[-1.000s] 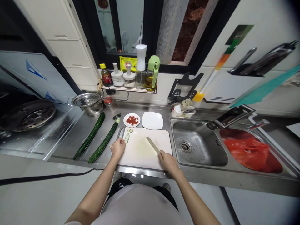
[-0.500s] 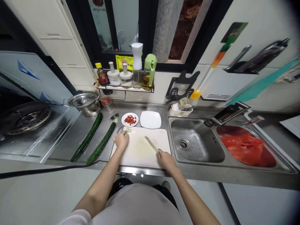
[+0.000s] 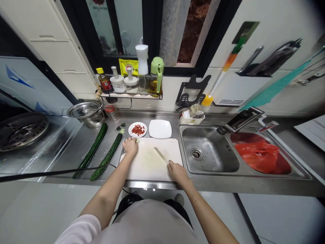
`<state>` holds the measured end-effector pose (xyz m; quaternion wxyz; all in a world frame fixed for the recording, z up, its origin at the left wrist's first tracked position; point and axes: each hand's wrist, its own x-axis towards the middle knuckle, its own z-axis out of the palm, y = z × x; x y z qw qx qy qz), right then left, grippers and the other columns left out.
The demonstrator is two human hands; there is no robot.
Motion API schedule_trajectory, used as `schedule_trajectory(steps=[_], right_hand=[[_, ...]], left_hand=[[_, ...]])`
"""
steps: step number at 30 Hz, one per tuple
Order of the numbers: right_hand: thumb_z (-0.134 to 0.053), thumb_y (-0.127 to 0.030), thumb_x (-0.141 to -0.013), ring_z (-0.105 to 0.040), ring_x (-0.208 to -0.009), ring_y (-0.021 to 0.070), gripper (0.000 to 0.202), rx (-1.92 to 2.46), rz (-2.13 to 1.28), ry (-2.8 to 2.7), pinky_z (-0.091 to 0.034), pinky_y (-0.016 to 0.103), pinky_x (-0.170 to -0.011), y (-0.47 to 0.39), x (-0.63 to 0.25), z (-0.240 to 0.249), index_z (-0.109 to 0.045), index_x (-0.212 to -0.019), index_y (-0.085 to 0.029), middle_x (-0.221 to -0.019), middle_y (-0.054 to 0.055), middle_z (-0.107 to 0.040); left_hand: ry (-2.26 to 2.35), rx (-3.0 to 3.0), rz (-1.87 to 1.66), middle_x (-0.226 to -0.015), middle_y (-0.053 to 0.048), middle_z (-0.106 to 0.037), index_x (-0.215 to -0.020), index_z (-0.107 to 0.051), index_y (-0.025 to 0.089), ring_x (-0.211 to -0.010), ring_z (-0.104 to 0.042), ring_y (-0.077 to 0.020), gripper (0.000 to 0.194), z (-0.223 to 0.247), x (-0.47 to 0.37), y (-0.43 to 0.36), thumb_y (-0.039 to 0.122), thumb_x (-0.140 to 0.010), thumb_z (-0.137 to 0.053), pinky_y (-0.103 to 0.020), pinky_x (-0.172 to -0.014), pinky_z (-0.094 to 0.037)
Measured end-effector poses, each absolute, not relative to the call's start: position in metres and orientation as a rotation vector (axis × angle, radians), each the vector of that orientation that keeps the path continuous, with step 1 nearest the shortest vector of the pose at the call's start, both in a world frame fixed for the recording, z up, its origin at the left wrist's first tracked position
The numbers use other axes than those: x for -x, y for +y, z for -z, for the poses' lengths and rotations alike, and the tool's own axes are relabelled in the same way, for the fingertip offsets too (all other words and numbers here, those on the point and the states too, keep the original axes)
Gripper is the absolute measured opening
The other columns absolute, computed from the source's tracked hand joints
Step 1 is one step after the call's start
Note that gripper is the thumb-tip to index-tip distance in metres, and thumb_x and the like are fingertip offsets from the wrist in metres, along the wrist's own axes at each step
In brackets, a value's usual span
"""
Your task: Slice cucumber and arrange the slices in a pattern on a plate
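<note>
My right hand (image 3: 178, 172) is closed round the handle of a kitchen knife (image 3: 160, 155), its blade lying low over the white cutting board (image 3: 148, 166) and pointing up and left. At the board's upper left corner, my left hand (image 3: 130, 147) has its fingers curled down over cucumber slices (image 3: 137, 141). One slice shows at the fingertips; the rest are mostly hidden under the hand. Left of the board lie two long cucumbers, a nearer one (image 3: 108, 157) and a farther one (image 3: 91, 149).
Behind the board stand a plate of chopped red pieces (image 3: 137, 129) and a white square plate (image 3: 159, 129). Cucumber ends (image 3: 121, 127) lie beside them. A steel pot (image 3: 88, 115) is at the back left. To the right is a sink (image 3: 210, 149) with a red bag (image 3: 256, 154).
My left hand has shifted slightly up the board and now covers more of the cucumber slices. The right hand keeps the knife in nearly the same place. The view has turned slightly.
</note>
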<state>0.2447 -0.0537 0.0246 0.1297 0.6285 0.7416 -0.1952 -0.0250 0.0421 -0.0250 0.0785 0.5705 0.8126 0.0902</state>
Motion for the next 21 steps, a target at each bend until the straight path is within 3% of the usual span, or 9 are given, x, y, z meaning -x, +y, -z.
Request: schedule_trajectory(steps=[6,14,21], right_hand=[[-0.026,-0.032,-0.099,-0.065,-0.098,0.0231,0.035,-1.819,0.57,2.148,-0.041,0.03,-0.076,-0.053,-0.245,-0.024,-0.054,-0.115,-0.02,-0.101,0.012,-0.07],[-0.026,-0.032,-0.099,-0.066,-0.094,0.0232,0.034,-1.82,0.544,2.156,-0.041,0.03,-0.074,-0.052,-0.245,-0.022,-0.055,-0.113,-0.02,-0.098,0.012,-0.07],[-0.027,-0.033,-0.099,-0.065,-0.096,0.0235,0.034,-1.804,0.537,2.137,-0.042,0.031,-0.076,-0.051,-0.244,-0.024,-0.055,-0.113,-0.02,-0.099,0.013,-0.07]], left_hand=[[2.399,-1.639,-0.359,-0.108,-0.009,-0.067,-0.097,-0.07,0.025,-0.107,-0.053,-0.0277,0.022,0.019,0.026,0.045,0.03,-0.085,-0.053,-0.042,-0.09,-0.032],[2.032,-1.316,-0.538,-0.086,0.002,-0.073,-0.089,-0.069,0.026,-0.083,-0.064,-0.0152,0.016,0.022,-0.001,0.015,0.032,-0.076,-0.065,-0.029,-0.079,-0.04],[2.005,-1.417,-0.465,-0.087,0.0,-0.074,-0.089,-0.071,0.025,-0.088,-0.065,-0.0169,0.015,0.033,-0.021,-0.005,0.028,-0.08,-0.06,-0.03,-0.084,-0.041]])
